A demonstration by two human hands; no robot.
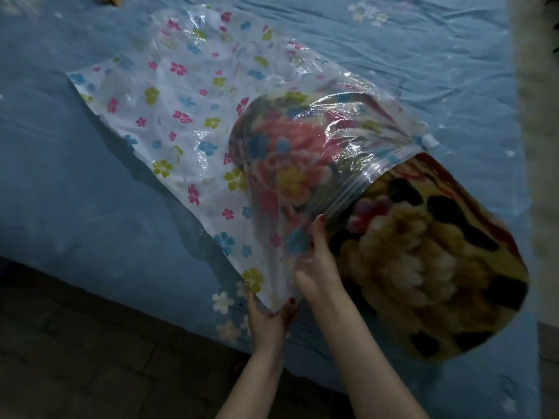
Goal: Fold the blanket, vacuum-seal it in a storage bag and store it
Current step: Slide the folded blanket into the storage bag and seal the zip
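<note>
A folded blanket (423, 267) with big yellow and pink flowers lies on the bed, about half of it inside a clear storage bag (169, 116) printed with small coloured flowers. The other half sticks out of the bag's open mouth toward the right. A white zip slider (428, 141) sits at the far end of the mouth. My left hand (269, 319) pinches the bag's near corner at the bed's edge. My right hand (317, 261) grips the bag's mouth edge against the blanket.
The bed is covered by a blue sheet (75, 192) with pale flowers. A dark floor (90, 358) lies below the near bed edge. A pale wall or furniture strip (535, 146) runs along the right. The bag's far end lies flat.
</note>
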